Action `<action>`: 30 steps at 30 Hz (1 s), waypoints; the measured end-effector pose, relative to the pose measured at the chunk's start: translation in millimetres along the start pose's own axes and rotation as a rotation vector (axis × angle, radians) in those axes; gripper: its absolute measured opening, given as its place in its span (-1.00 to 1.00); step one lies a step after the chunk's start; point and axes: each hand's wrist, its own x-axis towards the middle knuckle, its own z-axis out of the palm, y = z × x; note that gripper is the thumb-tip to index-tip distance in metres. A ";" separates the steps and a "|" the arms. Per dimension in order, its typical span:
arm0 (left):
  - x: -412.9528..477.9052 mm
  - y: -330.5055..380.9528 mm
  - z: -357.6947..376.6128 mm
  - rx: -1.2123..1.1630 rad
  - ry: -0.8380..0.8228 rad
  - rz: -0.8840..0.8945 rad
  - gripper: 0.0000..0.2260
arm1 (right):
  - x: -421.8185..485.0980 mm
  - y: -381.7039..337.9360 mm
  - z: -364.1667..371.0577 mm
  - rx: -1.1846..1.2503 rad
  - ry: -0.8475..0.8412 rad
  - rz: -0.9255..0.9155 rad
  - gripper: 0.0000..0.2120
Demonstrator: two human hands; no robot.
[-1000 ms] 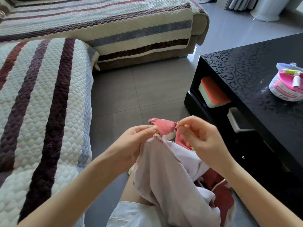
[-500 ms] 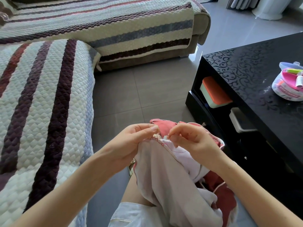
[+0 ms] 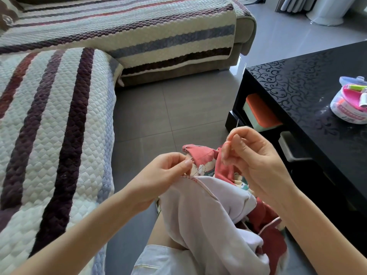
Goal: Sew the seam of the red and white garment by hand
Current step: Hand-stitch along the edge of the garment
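The red and white garment (image 3: 202, 213) hangs over my lap, its pale inside turned out and red printed cloth bunched at the top. My left hand (image 3: 164, 175) pinches the seam edge at the garment's upper left between thumb and fingers. My right hand (image 3: 252, 157) is raised above and right of the seam, fingers curled, pinching a thin needle (image 3: 237, 125) that sticks up from my fingertips. The thread is too fine to make out clearly.
A black coffee table (image 3: 309, 80) stands at the right, with a round sewing kit (image 3: 351, 102) of thread spools on top and an orange-lidded box (image 3: 260, 114) on its shelf. A striped quilted sofa (image 3: 51, 124) runs along the left and back. Grey tiled floor (image 3: 168, 108) lies between.
My right hand has lifted up and to the right, away from the seam, drawing the needle out. My left hand keeps its pinch on the seam edge.
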 end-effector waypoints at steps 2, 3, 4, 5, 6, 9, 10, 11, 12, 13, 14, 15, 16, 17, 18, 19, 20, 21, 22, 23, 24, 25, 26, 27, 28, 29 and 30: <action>-1.5 -2.0 -0.1 0.074 0.003 0.028 -0.78 | 2.0 -3.5 -1.1 -0.160 0.113 -0.061 -0.84; -2.3 -3.3 -0.6 0.100 0.008 0.032 -0.80 | 3.5 -5.8 -2.6 -0.227 0.167 -0.084 -0.85; -3.0 -4.7 -1.0 0.116 0.016 0.031 -0.80 | 5.5 -8.2 -5.5 -0.266 0.214 -0.096 -0.85; -3.6 -6.3 -1.5 0.121 0.024 0.027 -0.80 | 8.5 -11.3 -9.0 -0.250 0.243 -0.090 -0.86; -4.0 -7.7 -1.8 0.116 0.031 0.022 -0.80 | 12.2 -15.3 -13.3 -0.158 0.246 -0.067 -0.88; -6.2 -11.2 -3.3 0.101 0.043 0.026 -0.77 | 29.3 -25.1 -26.3 0.232 0.251 0.037 -0.86; -6.9 -11.5 -3.7 0.100 0.045 0.034 -0.76 | 36.5 -26.3 -32.0 0.293 0.279 0.054 -0.82; -7.8 -12.0 -4.1 0.100 0.049 0.041 -0.77 | 44.1 -26.3 -38.7 0.313 0.318 0.059 -0.79; -8.5 -12.1 -4.0 0.101 0.056 0.047 -0.77 | 51.0 -26.0 -44.4 0.275 0.360 0.047 -0.78; -9.6 -11.7 -3.9 0.103 0.063 0.052 -0.79 | 56.7 -25.1 -50.4 0.164 0.395 0.006 -0.77; -10.5 -11.1 -3.5 0.103 0.067 0.060 -0.79 | 61.0 -23.1 -55.4 -0.026 0.417 -0.050 -0.77; -11.4 -10.3 -2.8 0.097 0.068 0.069 -0.80 | 62.1 -21.9 -57.3 -0.274 0.410 -0.105 -0.79; -11.8 -9.6 -2.1 0.086 0.066 0.076 -0.80 | 60.3 -20.5 -54.4 -0.515 0.360 -0.145 -0.85; -12.3 -9.2 -1.9 0.075 0.064 0.082 -0.80 | 56.8 -17.3 -48.2 -0.684 0.252 -0.156 -0.92; -12.4 -8.6 -1.7 0.069 0.063 0.087 -0.81 | 50.6 -14.1 -38.4 -0.776 0.102 -0.131 -0.95; -12.6 -8.0 -1.6 0.068 0.060 0.093 -0.81 | 42.8 -9.5 -29.2 -0.820 -0.055 -0.076 -0.93; -12.5 -7.5 -1.4 0.068 0.058 0.101 -0.82 | 34.4 -6.1 -19.8 -0.820 -0.198 -0.002 -0.90; -12.9 -6.8 -1.4 0.065 0.055 0.107 -0.82 | 27.3 -0.7 -13.5 -0.798 -0.308 0.075 -0.85; -12.9 -6.6 -1.1 0.059 0.050 0.109 -0.82 | 20.9 3.7 -8.6 -0.767 -0.389 0.131 -0.82; -13.1 -6.6 -1.1 0.052 0.045 0.109 -0.82 | 16.2 9.1 -5.9 -0.748 -0.440 0.161 -0.82; -13.3 -6.5 -1.1 0.047 0.040 0.113 -0.82 | 12.9 13.7 -3.8 -0.741 -0.471 0.176 -0.83; -13.4 -6.3 -1.2 0.044 0.036 0.117 -0.81 | 11.0 17.3 -3.2 -0.736 -0.481 0.181 -0.85; -13.6 -6.0 -1.5 0.043 0.031 0.121 -0.81 | 9.7 19.0 -2.1 -0.720 -0.475 0.186 -0.86; -13.7 -5.4 -1.8 0.043 0.027 0.122 -0.80 | 9.0 19.0 -2.1 -0.687 -0.461 0.194 -0.91; -13.9 -4.9 -2.0 0.042 0.022 0.124 -0.80 | 8.1 16.3 -1.4 -0.653 -0.451 0.198 -0.94; -13.9 -4.4 -2.5 0.037 0.018 0.126 -0.79 | 8.5 12.7 -1.6 -0.620 -0.439 0.193 -0.92; -13.9 -4.1 -3.0 0.031 0.013 0.125 -0.80 | 8.7 6.2 -1.0 -0.583 -0.429 0.186 -0.91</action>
